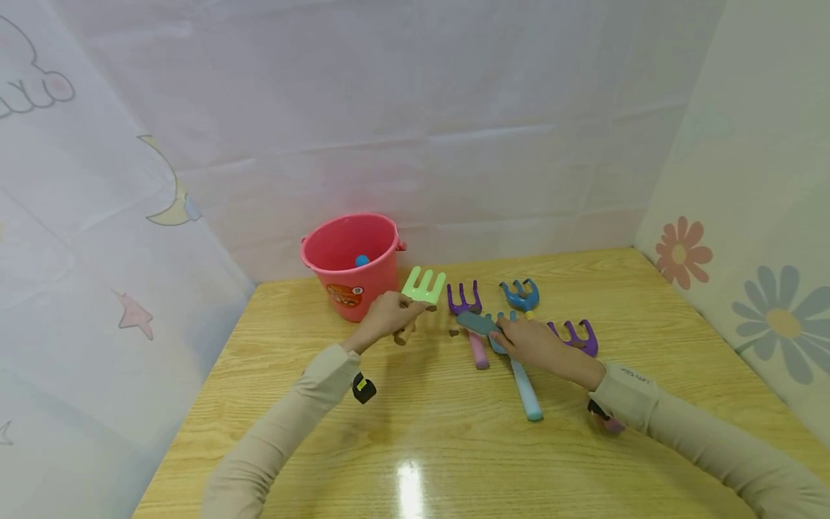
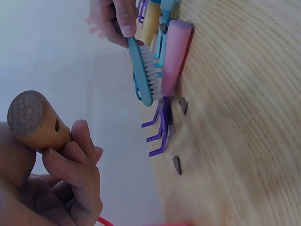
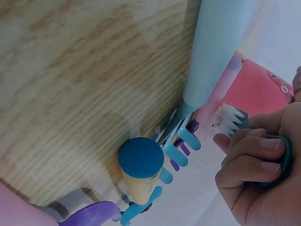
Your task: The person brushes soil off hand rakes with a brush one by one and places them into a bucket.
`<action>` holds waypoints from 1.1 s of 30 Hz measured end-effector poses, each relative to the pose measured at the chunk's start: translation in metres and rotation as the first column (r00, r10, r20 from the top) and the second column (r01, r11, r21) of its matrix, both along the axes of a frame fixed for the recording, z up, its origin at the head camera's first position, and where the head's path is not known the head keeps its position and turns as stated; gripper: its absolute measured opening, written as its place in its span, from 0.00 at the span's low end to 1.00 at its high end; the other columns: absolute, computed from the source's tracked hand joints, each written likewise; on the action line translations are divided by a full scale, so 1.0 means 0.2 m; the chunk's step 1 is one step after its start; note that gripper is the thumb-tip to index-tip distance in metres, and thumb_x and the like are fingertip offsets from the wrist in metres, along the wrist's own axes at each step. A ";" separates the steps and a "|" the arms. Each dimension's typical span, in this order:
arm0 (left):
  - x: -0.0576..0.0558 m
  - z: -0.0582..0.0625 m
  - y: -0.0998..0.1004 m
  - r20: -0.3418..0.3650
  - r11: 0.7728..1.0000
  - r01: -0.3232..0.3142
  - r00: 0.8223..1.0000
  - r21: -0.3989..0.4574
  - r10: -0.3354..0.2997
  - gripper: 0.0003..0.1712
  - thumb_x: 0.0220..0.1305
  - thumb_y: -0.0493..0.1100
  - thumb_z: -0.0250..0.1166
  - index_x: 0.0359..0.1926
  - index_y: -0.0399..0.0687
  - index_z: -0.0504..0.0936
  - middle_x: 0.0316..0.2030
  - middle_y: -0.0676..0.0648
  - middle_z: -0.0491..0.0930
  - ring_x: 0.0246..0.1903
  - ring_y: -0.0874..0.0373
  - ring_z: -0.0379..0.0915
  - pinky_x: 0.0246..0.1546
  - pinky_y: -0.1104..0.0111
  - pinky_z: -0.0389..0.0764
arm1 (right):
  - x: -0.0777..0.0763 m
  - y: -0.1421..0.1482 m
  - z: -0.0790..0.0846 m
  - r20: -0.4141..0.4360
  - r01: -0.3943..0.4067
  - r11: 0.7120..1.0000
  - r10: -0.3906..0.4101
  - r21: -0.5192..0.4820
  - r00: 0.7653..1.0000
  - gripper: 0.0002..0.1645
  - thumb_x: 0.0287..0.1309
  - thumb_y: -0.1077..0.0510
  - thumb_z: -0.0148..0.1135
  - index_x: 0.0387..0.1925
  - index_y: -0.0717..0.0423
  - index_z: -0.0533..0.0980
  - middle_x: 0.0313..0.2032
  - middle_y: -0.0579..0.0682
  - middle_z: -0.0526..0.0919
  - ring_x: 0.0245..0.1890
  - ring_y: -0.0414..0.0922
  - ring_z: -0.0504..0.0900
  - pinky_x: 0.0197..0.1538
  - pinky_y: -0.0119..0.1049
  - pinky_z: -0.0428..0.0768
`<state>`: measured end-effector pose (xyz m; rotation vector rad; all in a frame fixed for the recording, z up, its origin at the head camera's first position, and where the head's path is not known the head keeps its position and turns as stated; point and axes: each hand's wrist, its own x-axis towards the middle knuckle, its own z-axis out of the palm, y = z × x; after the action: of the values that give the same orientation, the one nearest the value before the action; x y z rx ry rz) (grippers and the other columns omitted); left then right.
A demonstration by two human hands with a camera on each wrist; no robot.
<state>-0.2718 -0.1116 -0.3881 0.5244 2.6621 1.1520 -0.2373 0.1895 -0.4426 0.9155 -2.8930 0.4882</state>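
Beside the bucket [image 1: 381, 282], my left hand [image 1: 387, 314] grips the green fork [image 1: 424, 288]; farther right, my right hand [image 1: 541, 346] grips the brush [image 1: 477, 323].

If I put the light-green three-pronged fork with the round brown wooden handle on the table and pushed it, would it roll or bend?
The light-green fork might rock, but probably wouldn't roll far: its handle is round, yet its head spreads wide. Its thick prongs look like hard plastic, so they're likely stiff.

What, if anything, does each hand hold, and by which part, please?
The left hand holds the green fork by its wooden handle; the right hand holds the brush by its handle.
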 end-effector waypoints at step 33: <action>-0.01 0.37 -0.04 -0.122 1.000 0.002 0.992 0.029 0.002 0.28 0.70 0.55 0.57 0.15 0.45 0.71 0.10 0.50 0.65 0.12 0.59 0.59 0.24 0.68 0.64 | 0.00 0.00 0.00 0.035 -0.002 1.000 0.003 -0.014 0.999 0.11 0.72 0.59 0.53 0.36 0.63 0.73 0.15 0.44 0.65 0.10 0.35 0.63 0.15 0.26 0.60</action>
<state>-0.2745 -0.1195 -0.3136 0.6194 2.7511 1.1973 -0.2365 0.1897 -0.4421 0.9179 -2.9164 0.5292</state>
